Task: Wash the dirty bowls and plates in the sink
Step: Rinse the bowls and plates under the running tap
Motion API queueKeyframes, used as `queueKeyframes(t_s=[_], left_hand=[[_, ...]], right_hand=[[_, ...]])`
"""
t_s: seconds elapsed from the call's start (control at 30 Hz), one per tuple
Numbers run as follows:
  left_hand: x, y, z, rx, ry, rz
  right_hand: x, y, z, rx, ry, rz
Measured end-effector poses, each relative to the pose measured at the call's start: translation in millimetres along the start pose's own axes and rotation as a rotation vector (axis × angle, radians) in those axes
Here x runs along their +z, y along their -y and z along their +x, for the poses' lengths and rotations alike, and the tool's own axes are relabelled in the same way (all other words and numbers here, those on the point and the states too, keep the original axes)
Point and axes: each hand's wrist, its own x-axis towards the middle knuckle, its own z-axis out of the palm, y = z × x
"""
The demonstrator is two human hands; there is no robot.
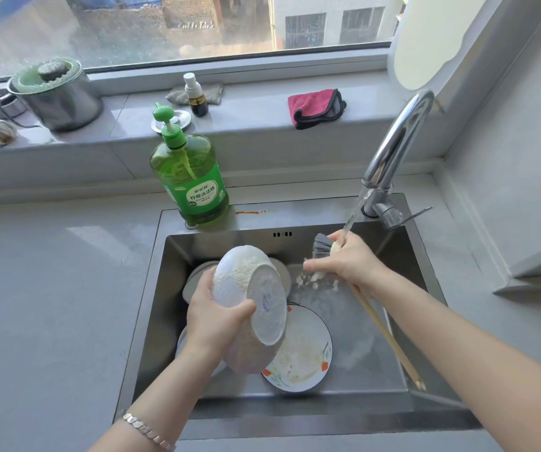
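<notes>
The left hand [212, 318] holds a white ceramic bowl covered with foam [249, 308] above the left half of the steel sink [230, 239]. Its grip is closed on the bowl: the thumb lies across the outer wall beside the foot ring, and the other fingers are hidden behind the bowl. The bowl is tipped on its side. Its bottom faces up and to the right, its mouth faces down and to the left, toward the palm. The long axis of its outline runs from the far side to the near side.

The right hand [350, 262] grips a dish brush with grey bristles and a long wooden handle [389, 337], with the fingers curled around the neck just behind the bristles. The brush lies on a diagonal: the bristles point far and left, the end of the handle points near and right, close to the right wall of the sink. Water from the curved chrome tap [396, 145] falls on this hand.

Under the bowl a round white plate with a dark rim and orange flowers [305, 353] lies flat on the sink floor, with food stains on it. More white dishes [197, 272] stand behind the bowl, near the left wall. The right part of the sink floor is bare steel under foamy water.

A green bottle of dish soap with a pump [190, 177] stands upright at the far left corner of the sink rim. The grey desk [50, 305] spreads to the left.
</notes>
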Motion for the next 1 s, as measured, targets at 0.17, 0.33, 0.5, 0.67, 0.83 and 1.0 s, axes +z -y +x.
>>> queueKeyframes(t_s=[0.17,0.33,0.5,0.67,0.83,1.0], left_hand=[[12,1,-1,-0.001,0.045,0.02],[30,2,-4,0.016,0.106,0.032],[49,-1,-6,0.035,0.136,0.072],[62,-8,-5,0.05,0.142,0.1],[70,-14,1,0.065,0.143,0.134],[71,-15,6,0.056,0.13,0.139]], right_hand=[[-12,-29,-14,0.07,0.083,-0.407],[-36,-58,-25,-0.1,-0.137,-0.614],[-58,-100,-27,0.096,-0.056,-0.63],[-107,-108,-7,-0.005,-0.427,-0.421],[-150,-116,29,0.094,-0.592,-0.329],[-156,-130,37,0.147,-0.633,-0.376]])
